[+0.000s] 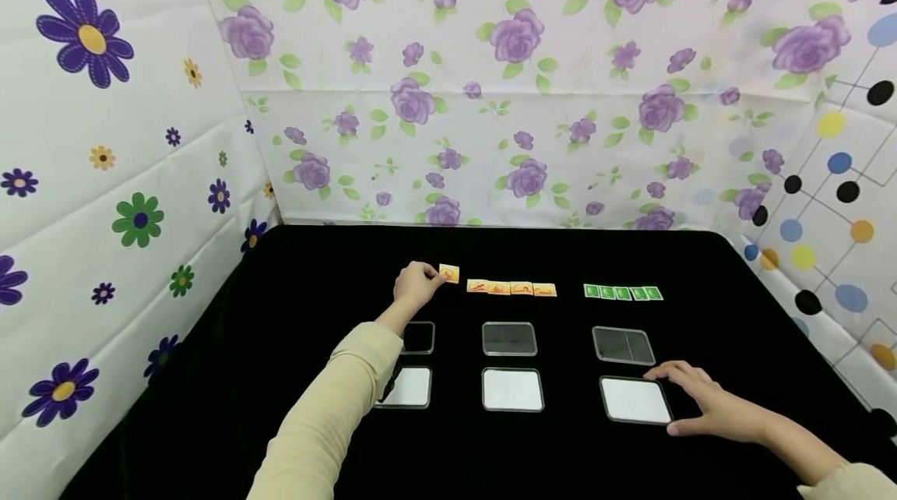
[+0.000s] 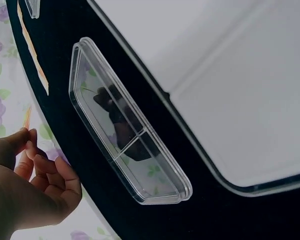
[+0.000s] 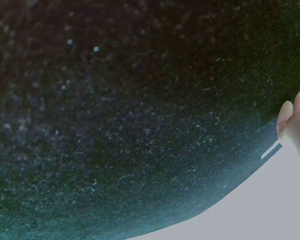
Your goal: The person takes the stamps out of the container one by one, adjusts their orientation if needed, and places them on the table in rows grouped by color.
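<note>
At the far left of the cards, my left hand (image 1: 415,286) pinches a small orange card (image 1: 450,273) between thumb and fingertips. The left wrist view shows this card (image 2: 27,117) edge-on, raised from the black table. My right hand (image 1: 708,400) rests at the right end of a white-based, clear-rimmed case (image 1: 635,399). Its thumb lies by the near corner, its fingers by the far one, spread apart; how firmly they touch is unclear. Just a bit of that hand (image 3: 297,120) enters the right wrist view, beside a pale edge.
Overlapping orange cards (image 1: 511,288) lie in a row, with a row of green cards (image 1: 623,293) to the right. Three clear cases stand in a row, the middle one (image 1: 509,339) among them, behind three white-based ones, including another white-based case (image 1: 512,390). Patterned cloth walls (image 1: 476,149) enclose the table (image 1: 315,266).
</note>
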`<act>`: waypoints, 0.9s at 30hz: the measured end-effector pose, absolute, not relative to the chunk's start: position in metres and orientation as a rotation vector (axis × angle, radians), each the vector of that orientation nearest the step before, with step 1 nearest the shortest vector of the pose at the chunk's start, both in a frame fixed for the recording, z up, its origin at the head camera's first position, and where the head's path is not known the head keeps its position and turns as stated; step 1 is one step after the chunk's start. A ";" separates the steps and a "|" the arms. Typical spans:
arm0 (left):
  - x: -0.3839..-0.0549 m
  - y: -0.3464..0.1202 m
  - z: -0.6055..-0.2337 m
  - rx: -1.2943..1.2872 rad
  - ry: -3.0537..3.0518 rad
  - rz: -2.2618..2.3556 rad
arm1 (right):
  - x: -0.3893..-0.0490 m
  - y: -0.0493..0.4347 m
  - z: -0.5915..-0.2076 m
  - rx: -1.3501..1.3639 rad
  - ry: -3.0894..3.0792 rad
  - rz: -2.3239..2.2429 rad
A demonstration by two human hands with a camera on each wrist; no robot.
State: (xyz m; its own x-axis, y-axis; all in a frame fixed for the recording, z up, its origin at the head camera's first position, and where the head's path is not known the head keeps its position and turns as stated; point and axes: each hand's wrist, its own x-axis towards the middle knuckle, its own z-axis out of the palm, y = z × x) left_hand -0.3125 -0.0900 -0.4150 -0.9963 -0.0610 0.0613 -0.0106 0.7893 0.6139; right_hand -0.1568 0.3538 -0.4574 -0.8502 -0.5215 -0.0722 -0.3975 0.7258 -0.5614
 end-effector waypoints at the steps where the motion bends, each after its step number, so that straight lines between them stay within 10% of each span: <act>1: -0.313 -0.090 -0.415 0.066 -2.903 -1.000 | -0.157 0.354 -0.457 -0.735 2.713 -0.800; 27: -0.323 -0.075 -0.424 0.378 -3.079 -0.930 | -0.157 0.355 -0.458 -0.713 2.676 -0.818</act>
